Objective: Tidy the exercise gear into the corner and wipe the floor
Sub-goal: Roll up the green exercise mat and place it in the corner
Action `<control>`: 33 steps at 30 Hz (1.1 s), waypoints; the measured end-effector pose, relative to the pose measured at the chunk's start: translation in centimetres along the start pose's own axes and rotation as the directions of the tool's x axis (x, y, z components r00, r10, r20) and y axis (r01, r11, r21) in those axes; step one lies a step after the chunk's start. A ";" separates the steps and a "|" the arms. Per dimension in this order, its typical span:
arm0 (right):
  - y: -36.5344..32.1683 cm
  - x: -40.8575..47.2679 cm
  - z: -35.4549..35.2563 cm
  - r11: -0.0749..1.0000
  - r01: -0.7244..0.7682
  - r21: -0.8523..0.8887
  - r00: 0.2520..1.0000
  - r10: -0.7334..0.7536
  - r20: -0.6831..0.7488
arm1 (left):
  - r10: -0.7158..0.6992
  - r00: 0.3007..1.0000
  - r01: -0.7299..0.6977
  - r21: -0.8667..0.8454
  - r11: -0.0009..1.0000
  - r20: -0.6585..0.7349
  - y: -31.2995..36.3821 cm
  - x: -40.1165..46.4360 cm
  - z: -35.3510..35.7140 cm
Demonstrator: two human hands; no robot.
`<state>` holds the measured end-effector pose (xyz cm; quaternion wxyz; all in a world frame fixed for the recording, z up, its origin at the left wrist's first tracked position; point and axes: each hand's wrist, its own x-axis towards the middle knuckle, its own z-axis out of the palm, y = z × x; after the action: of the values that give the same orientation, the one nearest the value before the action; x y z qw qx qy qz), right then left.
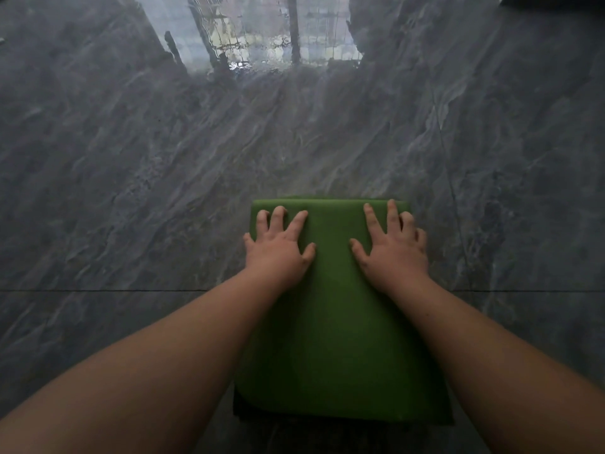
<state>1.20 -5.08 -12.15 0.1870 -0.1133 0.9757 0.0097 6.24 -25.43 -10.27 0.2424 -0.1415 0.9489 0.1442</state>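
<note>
Both hands flat, fingers spread: left hand point(278, 247) and right hand point(391, 249) press the far end of the folded green mat point(330, 322) on the grey floor point(163, 165). Looks like I'm mid-tidy; next I'd grip the mat's edges and carry it off.

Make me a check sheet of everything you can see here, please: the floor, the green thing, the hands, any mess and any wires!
Surface: dark grey marble-look floor, glossy, with a tile joint running across below the hands.
Job's things: folded green mat lying flat on the floor.
Clutter: nothing seen.
Grippers: left hand and right hand both press flat on the mat's far end, fingers spread.
Cables: nothing seen.
Surroundings: bright window reflection on the floor at the top; a dark object at the top right corner, too cropped to name.
</note>
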 end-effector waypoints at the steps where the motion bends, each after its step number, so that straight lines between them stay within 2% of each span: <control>1: 0.0 0.0 0.1 1.000 -0.004 0.021 1.000 0.004 0.002 | 0.008 1.000 -0.008 -0.008 1.000 0.003 -0.2 0.1 -0.1; 8: 0.2 -0.1 0.6 0.995 -0.020 0.096 0.999 0.016 0.043 | 0.040 0.998 -0.041 0.010 0.999 0.054 -0.5 -0.2 -0.6; 11: 0.1 -1.2 0.6 0.991 0.006 0.130 1.000 -0.006 0.000 | 0.049 0.994 -0.047 -0.016 0.999 0.094 -0.4 -1.7 -0.3; 13: 0.4 -3.3 1.2 0.984 0.026 0.175 0.995 -0.007 -0.104 | 0.065 0.998 -0.064 -0.087 0.994 0.018 -1.2 -3.7 0.8; 15: 1.1 -7.0 2.5 0.971 -0.025 0.236 0.979 0.072 -0.191 | 0.032 0.993 -0.059 -0.239 0.969 -0.112 -2.6 -6.4 2.5; 16: 1.5 -9.0 3.3 0.954 -0.078 0.289 0.975 0.134 -0.178 | -0.009 0.988 -0.042 -0.326 0.945 -0.153 -3.3 -7.8 3.5; 18: 2.4 -12.5 4.4 0.877 -0.188 0.442 0.972 0.229 -0.042 | -0.128 0.982 0.047 -0.482 0.875 -0.137 -4.4 -10.7 5.5; 20: 2.9 -14.4 4.7 0.815 -0.227 0.534 0.971 0.234 0.055 | -0.233 0.971 0.161 -0.588 0.792 -0.048 -4.9 -13.1 6.9; 23: 2.8 -14.5 3.9 0.773 -0.228 0.592 0.970 0.230 0.073 | -0.329 0.944 0.256 -0.650 0.715 0.010 -5.2 -13.9 7.3; 28: 3.6 -13.6 3.4 0.669 -0.282 0.688 0.958 0.233 0.167 | -0.304 0.951 0.236 -0.759 0.606 0.053 -5.9 -11.9 5.6; 33: 4.1 -13.7 1.7 0.563 -0.239 0.791 0.968 0.203 0.147 | -0.250 0.964 0.220 -0.806 0.550 0.093 -6.2 -11.7 3.7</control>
<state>13.27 1.95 -8.85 0.2342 0.1061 0.8774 -0.4051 19.73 -27.52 -8.84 0.1527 -0.3638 0.7545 0.5244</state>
